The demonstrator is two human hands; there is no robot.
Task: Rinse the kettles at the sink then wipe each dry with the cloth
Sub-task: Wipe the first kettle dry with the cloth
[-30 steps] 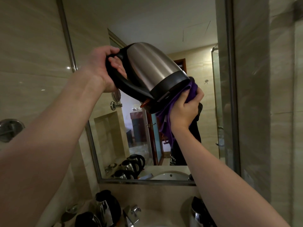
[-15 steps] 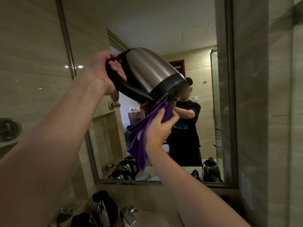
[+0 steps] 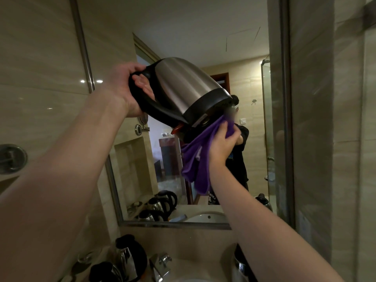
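A steel kettle point(image 3: 183, 86) with a black handle and base is held high in front of the mirror, tipped on its side with its base toward the right. My left hand point(image 3: 124, 86) grips the black handle. My right hand point(image 3: 222, 143) holds a purple cloth point(image 3: 195, 159) bunched against the underside of the kettle's base, the rest of the cloth hanging down. Two more kettles point(image 3: 130, 257) stand low on the counter at the left, and part of another kettle point(image 3: 240, 265) shows behind my right forearm.
The chrome tap point(image 3: 160, 263) stands at the bottom centre above the sink. A framed mirror point(image 3: 175, 222) covers the wall ahead and reflects the kettles, the basin and a person. A tiled wall rises at the left and a pillar at the right.
My right hand with the cloth moved down and left off the base, then back up and right under it. The kettle dropped slightly and stayed tilted in my left hand.
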